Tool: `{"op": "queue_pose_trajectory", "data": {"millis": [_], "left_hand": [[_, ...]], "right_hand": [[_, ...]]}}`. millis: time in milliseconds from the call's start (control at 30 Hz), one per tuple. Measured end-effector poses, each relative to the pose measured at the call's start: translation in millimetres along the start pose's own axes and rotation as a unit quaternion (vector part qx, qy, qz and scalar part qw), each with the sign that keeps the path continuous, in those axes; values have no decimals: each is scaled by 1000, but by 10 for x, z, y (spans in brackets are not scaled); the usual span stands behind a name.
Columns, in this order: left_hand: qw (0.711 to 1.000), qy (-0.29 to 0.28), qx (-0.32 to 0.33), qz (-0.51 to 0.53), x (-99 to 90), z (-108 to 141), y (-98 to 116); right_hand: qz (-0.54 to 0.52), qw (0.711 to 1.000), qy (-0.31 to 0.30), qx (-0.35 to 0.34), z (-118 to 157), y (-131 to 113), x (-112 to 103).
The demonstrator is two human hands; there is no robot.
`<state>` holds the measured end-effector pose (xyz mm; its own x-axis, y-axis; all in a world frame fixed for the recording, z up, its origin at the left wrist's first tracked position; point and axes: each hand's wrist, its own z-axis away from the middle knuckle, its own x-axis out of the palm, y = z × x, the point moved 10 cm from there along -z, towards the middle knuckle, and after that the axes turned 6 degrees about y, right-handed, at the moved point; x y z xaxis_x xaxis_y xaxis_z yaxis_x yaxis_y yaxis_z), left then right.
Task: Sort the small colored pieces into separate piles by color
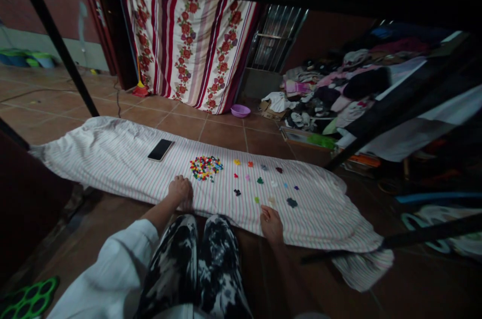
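Observation:
A mixed pile of small coloured pieces (205, 167) lies on a striped cloth (124, 168). To its right are small separate groups: yellow (237, 162), orange (250, 164), black (237, 192), dark green (260, 180), light green (256, 199) and dark grey pieces (291, 202), among several others. My left hand (181, 189) rests on the cloth below the pile, its fingers curled in; whether they hold anything is hidden. Near the light green and beige pieces (271, 200), my right hand (271, 222) has its fingers bent close together, and anything between them is too small to make out.
A phone (160, 150) lies on the cloth left of the pile. Dark metal bars (60, 43) frame the cloth. Beyond are a floral curtain (188, 48), a purple basin (240, 111) and heaped clothes (331, 88). My knees are at the near edge.

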<state>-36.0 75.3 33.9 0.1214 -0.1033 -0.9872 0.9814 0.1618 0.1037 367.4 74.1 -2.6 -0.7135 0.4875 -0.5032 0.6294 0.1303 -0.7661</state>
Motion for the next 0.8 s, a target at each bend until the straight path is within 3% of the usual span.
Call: {"op": "queue_pose_trajectory", "data": {"millis": [167, 300, 600, 800], "left_hand": [[999, -46, 19, 14, 114, -176, -116], [999, -38, 21, 33, 161, -257, -217], [991, 130, -9, 29, 20, -182, -162], [959, 277, 26, 49, -68, -274, -210]], "right_hand": [[27, 999, 22, -28, 8, -71, -45], [44, 998, 11, -36, 16, -80, -41], [54, 997, 7, -48, 20, 22, -12], [49, 999, 14, -9, 43, 80, -50]]}}
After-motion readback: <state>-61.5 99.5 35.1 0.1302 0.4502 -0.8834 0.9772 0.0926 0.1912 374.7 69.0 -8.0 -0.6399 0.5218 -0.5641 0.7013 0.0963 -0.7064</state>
